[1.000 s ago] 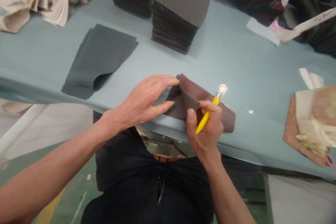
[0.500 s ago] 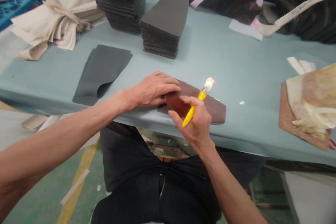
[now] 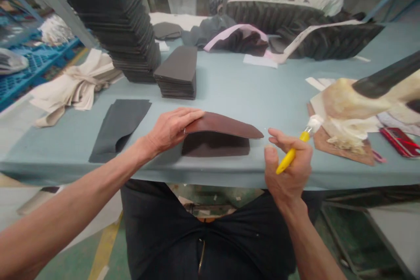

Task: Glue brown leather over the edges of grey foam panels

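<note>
My left hand is closed on the left end of a reddish-brown leather-like piece, its right end lifted and pointing right. Beneath it a second, darker brown piece lies flat on the table, partly covered. To the right, apart from both pieces, my right hand has a yellow-handled brush tucked across its fingers. White paste coats the bristles. Thumb and forefinger of that hand are spread, with a gap between them.
Dark sheets lie at left, near a cream cloth bundle. Behind stand a tall dark stack and a shorter stack. At right are a glue-crusted container on a brown board and a red phone-like object.
My right hand has moved right with the brush, away from the brown pieces. The upper piece now has its right end raised, held by my left hand. The view has tilted up.
</note>
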### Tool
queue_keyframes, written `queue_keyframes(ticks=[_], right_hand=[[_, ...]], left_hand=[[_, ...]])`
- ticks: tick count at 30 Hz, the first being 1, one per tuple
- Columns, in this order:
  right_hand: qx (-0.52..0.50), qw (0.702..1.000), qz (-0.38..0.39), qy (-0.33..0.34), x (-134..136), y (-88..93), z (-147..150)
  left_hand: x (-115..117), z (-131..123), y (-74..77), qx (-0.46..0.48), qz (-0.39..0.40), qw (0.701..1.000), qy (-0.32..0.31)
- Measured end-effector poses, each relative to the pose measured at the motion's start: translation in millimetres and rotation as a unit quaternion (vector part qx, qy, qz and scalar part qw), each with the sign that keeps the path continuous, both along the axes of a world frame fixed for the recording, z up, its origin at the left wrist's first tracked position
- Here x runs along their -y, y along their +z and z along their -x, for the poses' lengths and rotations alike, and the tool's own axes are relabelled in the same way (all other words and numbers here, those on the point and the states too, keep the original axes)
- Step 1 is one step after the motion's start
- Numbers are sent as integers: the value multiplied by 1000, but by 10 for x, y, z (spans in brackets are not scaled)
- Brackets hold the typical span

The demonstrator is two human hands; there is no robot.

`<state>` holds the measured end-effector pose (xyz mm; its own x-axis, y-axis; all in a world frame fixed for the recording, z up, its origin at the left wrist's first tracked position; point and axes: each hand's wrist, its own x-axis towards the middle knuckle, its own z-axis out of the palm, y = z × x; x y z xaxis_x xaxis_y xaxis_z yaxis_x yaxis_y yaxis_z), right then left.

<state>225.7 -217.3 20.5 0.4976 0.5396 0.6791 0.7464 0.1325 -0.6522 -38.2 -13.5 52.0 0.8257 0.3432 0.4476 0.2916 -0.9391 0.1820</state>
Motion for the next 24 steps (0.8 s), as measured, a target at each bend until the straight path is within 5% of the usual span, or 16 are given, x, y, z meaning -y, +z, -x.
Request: queue_keyframes(ticks=[7, 10, 13, 16, 24], right_hand=[[-70, 994, 58, -65, 109, -153, -128], [-77, 992, 72, -72, 77, -178, -173], [-66, 989, 94, -89, 16, -191, -222], [-70, 986, 116, -93, -59, -217, -265], [-67, 981, 158, -90, -193, -455, -350]], left_hand=[[-39, -50, 304, 50, -7, 997, 64], [-62, -96, 482, 127, 93, 979, 128], [-141, -155, 637, 244, 223, 922, 201], [-334, -229, 765, 316, 264, 879, 241], [-1319, -514, 892, 445, 442, 704, 333]])
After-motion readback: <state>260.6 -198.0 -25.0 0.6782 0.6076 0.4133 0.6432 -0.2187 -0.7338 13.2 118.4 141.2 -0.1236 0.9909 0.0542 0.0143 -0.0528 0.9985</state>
